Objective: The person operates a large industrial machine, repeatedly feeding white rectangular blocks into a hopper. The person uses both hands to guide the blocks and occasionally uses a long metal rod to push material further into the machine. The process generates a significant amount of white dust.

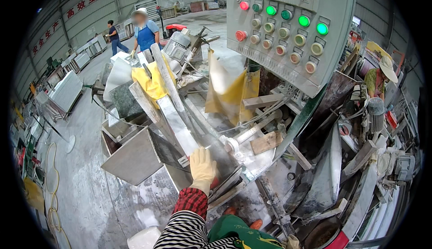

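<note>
My left hand (202,168), in a cream glove, reaches forward from a red-checked cuff and a black-and-white striped sleeve. Its fingers are held together and curl over the near end of a long white strip (175,121), which looks like stone. The fingertips are partly hidden. The strip slopes away from me between wooden boards (164,71). Yellow sheeting (150,81) drapes over its far end. A red part shows just beneath my glove. My right hand is not in view.
A grey control cabinet (288,33) with lit buttons hangs ahead on the right. Open metal bins (135,157) stand left of my hand. A person in a blue apron (146,35) stands beyond the machine; others are farther left and right. Timber and slabs crowd the right.
</note>
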Motion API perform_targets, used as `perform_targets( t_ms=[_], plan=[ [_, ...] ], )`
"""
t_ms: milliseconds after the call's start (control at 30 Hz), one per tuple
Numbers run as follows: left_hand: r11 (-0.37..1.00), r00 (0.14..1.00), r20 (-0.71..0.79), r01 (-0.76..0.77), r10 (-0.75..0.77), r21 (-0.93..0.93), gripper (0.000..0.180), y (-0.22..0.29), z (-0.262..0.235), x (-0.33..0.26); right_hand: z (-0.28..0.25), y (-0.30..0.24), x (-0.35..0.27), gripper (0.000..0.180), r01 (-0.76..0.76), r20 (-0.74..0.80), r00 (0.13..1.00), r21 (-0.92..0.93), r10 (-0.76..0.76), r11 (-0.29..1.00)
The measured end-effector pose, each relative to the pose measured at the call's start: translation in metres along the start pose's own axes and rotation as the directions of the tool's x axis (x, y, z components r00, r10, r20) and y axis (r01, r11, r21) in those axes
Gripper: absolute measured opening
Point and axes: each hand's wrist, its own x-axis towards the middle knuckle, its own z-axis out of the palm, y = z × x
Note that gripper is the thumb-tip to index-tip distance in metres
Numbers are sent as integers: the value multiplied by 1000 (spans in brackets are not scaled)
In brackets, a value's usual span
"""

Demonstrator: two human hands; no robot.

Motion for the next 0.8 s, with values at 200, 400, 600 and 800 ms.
perform_targets(
  t_ms=[200, 400, 600, 800],
  plan=[
    [996, 995, -69, -74, 71, -44, 68, 10, -24, 32, 0, -7, 3, 36, 0, -3, 1000, -17, 0, 1000],
    [886, 883, 85, 453, -461, 99, 76, -23, -8, 75, -2, -21, 5, 35, 26, 0, 1000, -34, -26, 999],
    [942, 941, -61, 334, -332, 28, 51, -34, 20, 42, -2, -17, 7, 35, 22, 15, 1000, -21, -21, 1000],
    [963, 967, 89, 248, -239, -102, 63, 1, 0, -10, 4, -8, 11, 35, 2, 68, 998, 5, -2, 1000]
  ],
)
